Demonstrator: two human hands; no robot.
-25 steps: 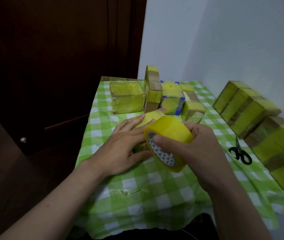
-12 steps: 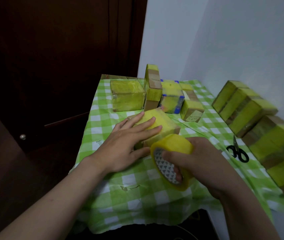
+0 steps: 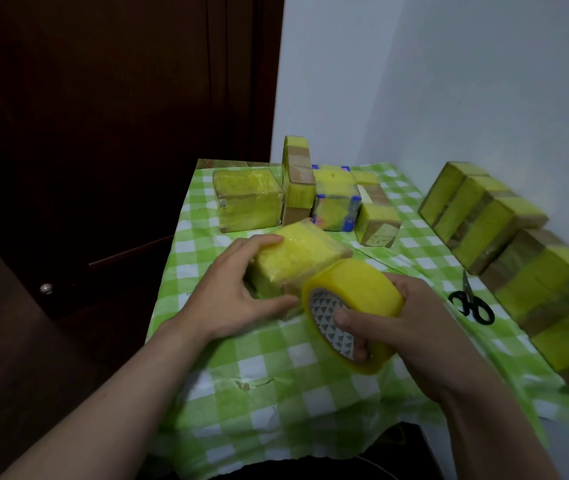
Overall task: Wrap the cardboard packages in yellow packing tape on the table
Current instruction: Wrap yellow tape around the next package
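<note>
- No words, numbers or brand names can be read anywhere.
- The yellow packing tape roll point(image 3: 356, 289) has a white card core printed with small grey triangles, without lettering.
- Behind the roll, a blue-edged taped box point(image 3: 335, 206) bears coloured print too blurred to read.

dim light, blurred right edge

The wrapped stack point(image 3: 553, 299) at right is blurred and cut off.

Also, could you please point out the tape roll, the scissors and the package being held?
tape roll point(image 3: 356, 285), head view, yellow outer band.
scissors point(image 3: 469, 293), head view, blades near the pivot.
held package point(image 3: 293, 254), head view, taped top face.
</note>
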